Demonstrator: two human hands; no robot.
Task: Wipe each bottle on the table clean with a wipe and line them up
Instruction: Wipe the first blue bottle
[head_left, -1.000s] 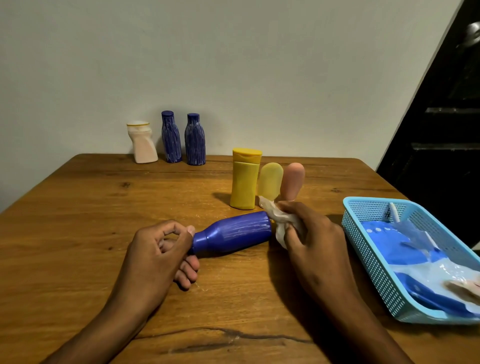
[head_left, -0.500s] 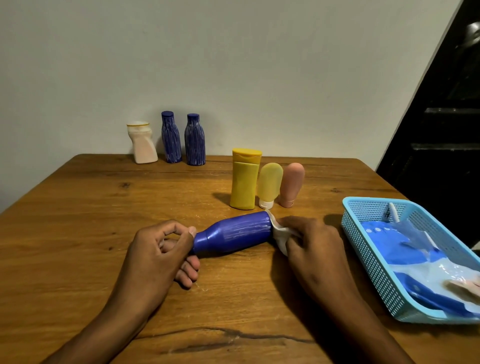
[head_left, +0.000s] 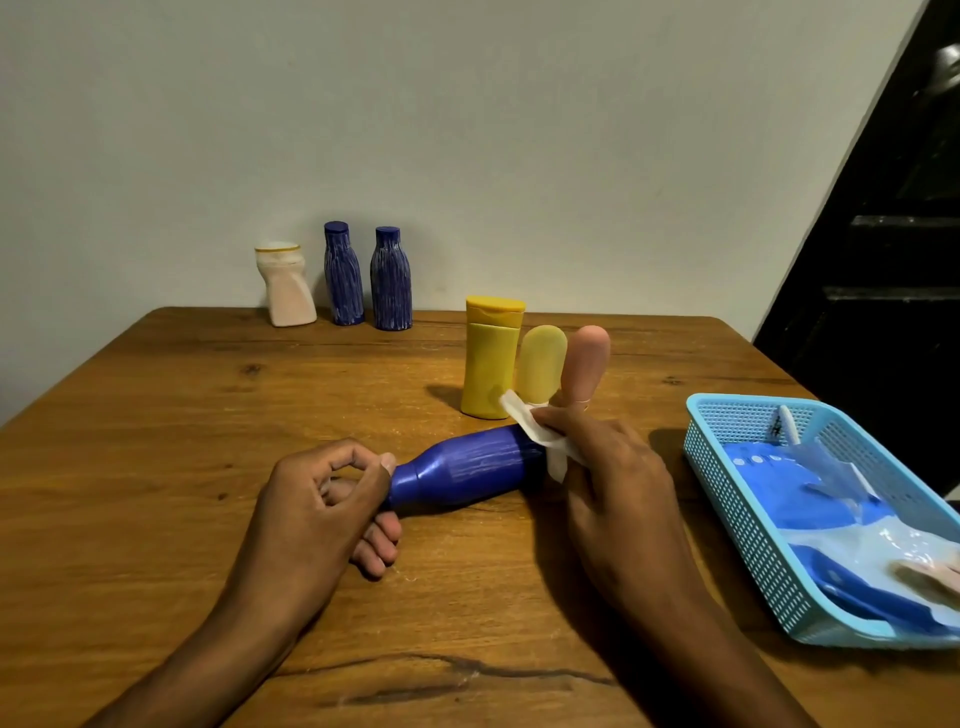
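Note:
A blue bottle (head_left: 467, 470) lies on its side on the wooden table (head_left: 156, 441), neck pointing left. My left hand (head_left: 322, 499) grips its capped neck end. My right hand (head_left: 608, 483) holds a white wipe (head_left: 540, 436) against the bottle's base end. Behind them stand a yellow bottle (head_left: 491, 358), a pale yellow tube (head_left: 540, 364) and a pink tube (head_left: 584, 364). Against the wall stand a white bottle (head_left: 285, 286) and two blue ribbed bottles (head_left: 343, 275) (head_left: 390, 280).
A light blue plastic basket (head_left: 737, 499) sits at the right edge, holding a blue and white wipes pack. A dark doorway lies beyond the table on the right.
My right hand dipped with the wipe to the bottle's base half a second ago and has risen back up over the base end. My left hand stays on the neck.

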